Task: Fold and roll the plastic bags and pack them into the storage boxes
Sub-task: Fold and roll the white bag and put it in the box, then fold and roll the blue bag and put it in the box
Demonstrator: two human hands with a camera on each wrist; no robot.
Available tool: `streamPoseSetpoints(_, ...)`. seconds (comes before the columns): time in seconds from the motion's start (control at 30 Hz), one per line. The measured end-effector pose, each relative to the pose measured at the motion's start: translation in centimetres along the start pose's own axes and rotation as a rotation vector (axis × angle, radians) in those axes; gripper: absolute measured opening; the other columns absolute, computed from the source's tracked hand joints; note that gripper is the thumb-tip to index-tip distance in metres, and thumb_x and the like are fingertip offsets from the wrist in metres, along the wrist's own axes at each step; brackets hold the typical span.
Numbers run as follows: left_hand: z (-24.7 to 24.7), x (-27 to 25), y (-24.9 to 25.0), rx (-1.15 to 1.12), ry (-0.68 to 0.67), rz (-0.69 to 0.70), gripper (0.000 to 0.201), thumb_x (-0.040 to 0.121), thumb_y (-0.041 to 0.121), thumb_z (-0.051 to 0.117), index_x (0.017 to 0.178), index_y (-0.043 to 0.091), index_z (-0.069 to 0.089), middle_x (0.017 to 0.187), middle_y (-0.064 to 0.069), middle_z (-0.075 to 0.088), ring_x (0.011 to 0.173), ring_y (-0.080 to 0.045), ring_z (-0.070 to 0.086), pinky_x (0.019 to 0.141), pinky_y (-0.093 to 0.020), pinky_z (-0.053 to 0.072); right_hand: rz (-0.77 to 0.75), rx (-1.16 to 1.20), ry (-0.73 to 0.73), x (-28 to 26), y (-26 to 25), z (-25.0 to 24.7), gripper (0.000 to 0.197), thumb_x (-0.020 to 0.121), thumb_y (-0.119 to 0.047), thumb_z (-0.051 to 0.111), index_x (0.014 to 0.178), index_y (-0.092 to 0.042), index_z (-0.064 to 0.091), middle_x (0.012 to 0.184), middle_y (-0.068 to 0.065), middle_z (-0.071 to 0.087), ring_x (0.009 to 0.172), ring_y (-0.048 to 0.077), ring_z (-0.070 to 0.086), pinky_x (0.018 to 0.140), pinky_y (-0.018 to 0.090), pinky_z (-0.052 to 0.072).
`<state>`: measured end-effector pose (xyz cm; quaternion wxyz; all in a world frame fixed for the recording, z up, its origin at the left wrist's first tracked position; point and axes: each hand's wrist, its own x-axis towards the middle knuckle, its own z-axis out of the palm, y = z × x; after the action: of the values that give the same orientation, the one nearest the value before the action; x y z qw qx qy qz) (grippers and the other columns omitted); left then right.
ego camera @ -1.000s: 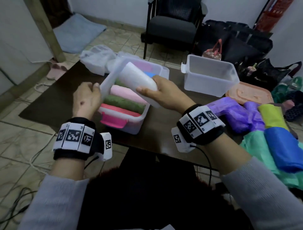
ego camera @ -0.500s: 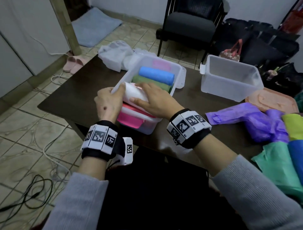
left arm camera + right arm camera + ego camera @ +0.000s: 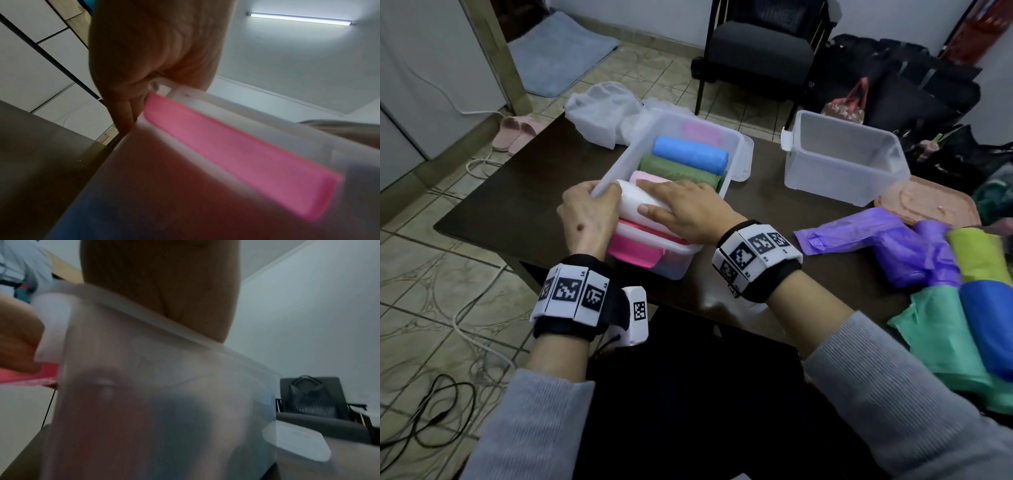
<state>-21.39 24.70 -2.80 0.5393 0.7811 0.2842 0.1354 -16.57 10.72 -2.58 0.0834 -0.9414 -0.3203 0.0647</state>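
Down from mid-air a second ago, the white roll (image 3: 635, 205) now sits at the near end of the storage box (image 3: 726, 186), my right hand (image 3: 685, 214) pressing it flat-fingered beside the pink roll (image 3: 645, 179) so it packs tight, while my left hand (image 3: 589, 219) curls over the box's corner to steady it.

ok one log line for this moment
step: packing white roll into near box | left hand: grips box corner | right hand: presses roll down | far box: empty
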Motion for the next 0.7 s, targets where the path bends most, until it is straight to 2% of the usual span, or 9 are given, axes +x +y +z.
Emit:
streamPoseSetpoints(0.1, -0.2, 0.1, 0.0, 0.024, -0.025, 0.018, 0.035, 0.088, 0.031, 0.049, 0.117, 0.017, 0.064, 0.102, -0.002, 0.064, 0.093, -0.019, 0.06, 0.085, -0.03, 0.049, -0.038, 0.19, 0.147, -0.5, 0.1, 0.1, 0.057, 0.096, -0.051, 0.036, 0.148, -0.027, 0.027, 0.151, -0.002, 0.033, 0.14, 0.017, 0.029, 0.113, 0.042, 0.023)
streamPoseSetpoints(0.17, -0.5, 0.2, 0.3, 0.046, -0.061, 0.002, 0.036, 0.09, 0.03, 0.047, 0.121, 0.017, 0.061, 0.112, -0.002, 0.061, 0.094, -0.016, 0.055, 0.081, -0.027, 0.044, -0.042, 0.32, 0.245, -1.4, 0.5, 0.0, 0.054, 0.097, -0.047, 0.039, 0.146, -0.026, 0.03, 0.155, 0.0, 0.025, 0.143, 0.016, 0.022, 0.116, 0.038, 0.02)
streamPoseSetpoints(0.23, -0.6, 0.2, 0.8, 0.084, -0.07, 0.01, 0.039, 0.092, 0.031, 0.046, 0.126, 0.016, 0.056, 0.125, -0.004, 0.057, 0.104, -0.018, 0.053, 0.084, -0.028, 0.04, 0.008, 0.332, 0.296, -2.7, 1.7, -0.4, 0.052, 0.098, -0.043, 0.04, 0.146, -0.026, 0.03, 0.157, 0.001, 0.019, 0.144, 0.017, 0.018, 0.114, 0.036, 0.016)
streamPoseSetpoints(0.27, -0.6, 0.1, 1.2, 0.123, -0.051, 0.043, 0.042, 0.092, 0.032, 0.046, 0.13, 0.014, 0.052, 0.131, -0.006, 0.054, 0.113, -0.02, 0.051, 0.09, -0.029, 0.039, 0.045, 0.317, 0.316, -3.6, 2.6, -0.6, 0.051, 0.098, -0.042, 0.04, 0.146, -0.026, 0.03, 0.157, 0.002, 0.017, 0.144, 0.018, 0.018, 0.114, 0.035, 0.015)
streamPoseSetpoints(0.33, -0.1, -0.9, 2.3, 0.189, 0.029, 0.2, 0.045, 0.092, 0.029, 0.048, 0.134, 0.011, 0.046, 0.138, -0.009, 0.047, 0.126, -0.022, 0.044, 0.099, -0.027, 0.033, 0.13, 0.294, 0.361, -5.7, 4.7, -0.9, 0.05, 0.098, -0.039, 0.041, 0.145, -0.024, 0.033, 0.156, 0.003, 0.019, 0.143, 0.02, 0.019, 0.113, 0.035, 0.017)
streamPoseSetpoints(0.43, 1.6, -3.4, 4.7, 0.146, 0.08, 0.452, 0.039, 0.092, 0.021, 0.048, 0.13, 0.012, 0.049, 0.136, -0.006, 0.047, 0.126, -0.017, 0.042, 0.091, -0.013, 0.025, 0.258, 0.275, 0.414, -9.2, 8.0, -1.3, 0.048, 0.097, -0.037, 0.045, 0.143, -0.022, 0.037, 0.153, 0.006, 0.025, 0.141, 0.022, 0.023, 0.113, 0.036, 0.019)
streamPoseSetpoints(0.57, 6.7, -7.5, 6.9, 0.096, -0.123, 0.626, 0.037, 0.093, 0.019, 0.048, 0.129, 0.013, 0.051, 0.133, -0.003, 0.052, 0.124, -0.016, 0.044, 0.096, -0.016, 0.027, 0.501, 0.213, 0.452, -14.5, 12.4, -1.2, 0.047, 0.096, -0.038, 0.047, 0.138, -0.018, 0.044, 0.146, 0.01, 0.035, 0.136, 0.026, 0.031, 0.11, 0.041, 0.027)
streamPoseSetpoints(0.63, 10.1, -9.7, 6.5, 0.104, -0.267, 0.665, 0.037, 0.093, 0.019, 0.05, 0.128, 0.011, 0.051, 0.132, -0.005, 0.052, 0.124, -0.018, 0.044, 0.095, -0.014, 0.025, 0.652, 0.177, 0.47, -17.5, 14.3, -1.1, 0.047, 0.095, -0.037, 0.049, 0.137, -0.017, 0.045, 0.142, 0.01, 0.039, 0.133, 0.027, 0.033, 0.108, 0.044, 0.031)
streamPoseSetpoints(0.7, 13.6, -11.7, 5.1, 0.147, -0.41, 0.685, 0.037, 0.093, 0.019, 0.052, 0.128, 0.007, 0.05, 0.133, -0.008, 0.051, 0.126, -0.019, 0.043, 0.099, -0.015, 0.023, 0.829, 0.088, 0.459, -20.5, 15.9, -1.0, 0.049, 0.093, -0.033, 0.051, 0.137, -0.014, 0.042, 0.141, 0.013, 0.04, 0.13, 0.032, 0.035, 0.105, 0.046, 0.032)
